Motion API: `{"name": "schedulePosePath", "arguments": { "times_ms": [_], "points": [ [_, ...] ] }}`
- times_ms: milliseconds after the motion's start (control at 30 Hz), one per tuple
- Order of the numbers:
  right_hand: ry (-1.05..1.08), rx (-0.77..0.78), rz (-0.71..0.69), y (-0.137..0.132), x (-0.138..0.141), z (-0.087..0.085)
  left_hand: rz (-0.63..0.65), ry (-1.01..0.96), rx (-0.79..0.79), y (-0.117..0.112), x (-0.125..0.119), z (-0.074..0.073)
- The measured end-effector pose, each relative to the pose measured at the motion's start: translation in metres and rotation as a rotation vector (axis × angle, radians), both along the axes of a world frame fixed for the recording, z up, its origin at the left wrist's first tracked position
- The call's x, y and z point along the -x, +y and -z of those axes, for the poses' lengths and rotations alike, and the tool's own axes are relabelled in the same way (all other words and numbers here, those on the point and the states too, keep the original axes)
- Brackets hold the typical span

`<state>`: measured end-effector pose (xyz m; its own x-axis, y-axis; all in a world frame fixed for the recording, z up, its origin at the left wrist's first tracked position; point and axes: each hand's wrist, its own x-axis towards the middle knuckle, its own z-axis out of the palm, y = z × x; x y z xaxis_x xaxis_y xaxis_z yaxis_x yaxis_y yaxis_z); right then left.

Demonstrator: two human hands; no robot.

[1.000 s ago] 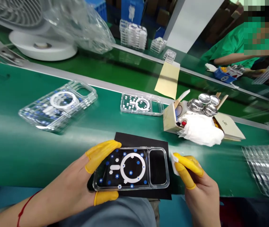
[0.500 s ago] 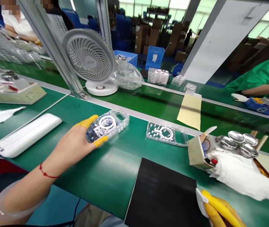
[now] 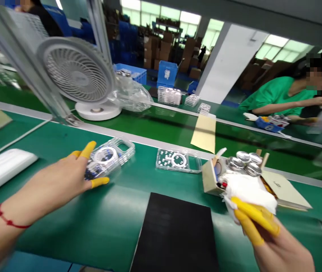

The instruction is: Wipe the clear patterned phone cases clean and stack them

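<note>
My left hand (image 3: 59, 181), in yellow finger cots, spreads its fingers and thumb around the near end of a stack of clear phone cases (image 3: 110, 155). The top case has a white ring and a dark blue print; the stack rests on the green table. In yellow cots too, my right hand (image 3: 262, 226) pinches a small white cloth (image 3: 230, 206) in front of a pile of white cloths (image 3: 245, 190). Another clear phone case (image 3: 174, 160), with white spots and a ring, lies farther right. Below it sits a black mat (image 3: 174, 234).
A box (image 3: 210, 177) with round metal tins (image 3: 244, 162) stands at the right. A white fan (image 3: 78, 75) and a plastic bag (image 3: 134, 94) are behind, near a metal post. Beyond the rail, a co-worker in a green top (image 3: 279, 94) handles something clear.
My right hand has moved up to the white cloths, still pinching its cloth. My left hand's fingers have loosened from the stack of cases. The view has swung right.
</note>
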<state>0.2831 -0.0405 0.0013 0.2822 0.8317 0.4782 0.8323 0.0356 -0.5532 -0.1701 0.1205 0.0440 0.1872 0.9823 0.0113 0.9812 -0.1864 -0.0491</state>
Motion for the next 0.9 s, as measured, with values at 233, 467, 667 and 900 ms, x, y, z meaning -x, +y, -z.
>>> {"name": "schedulePosePath", "arguments": {
  "times_ms": [233,467,667,900],
  "points": [
    [-0.476,-0.056,0.146,0.095,-0.038,-0.062,0.423,-0.254,-0.003,0.036,-0.104,0.003],
    [-0.618,0.085,0.031,0.120,-0.040,-0.053,0.559,-0.307,0.263,0.090,-0.165,0.015],
    [-0.619,-0.022,-0.016,0.111,-0.038,-0.060,0.488,-0.390,0.140,0.028,-0.141,0.002],
    [-0.303,-0.051,-0.515,0.039,0.047,-0.028,0.674,-0.585,0.206,-0.094,-0.109,0.063]
  ]
}}
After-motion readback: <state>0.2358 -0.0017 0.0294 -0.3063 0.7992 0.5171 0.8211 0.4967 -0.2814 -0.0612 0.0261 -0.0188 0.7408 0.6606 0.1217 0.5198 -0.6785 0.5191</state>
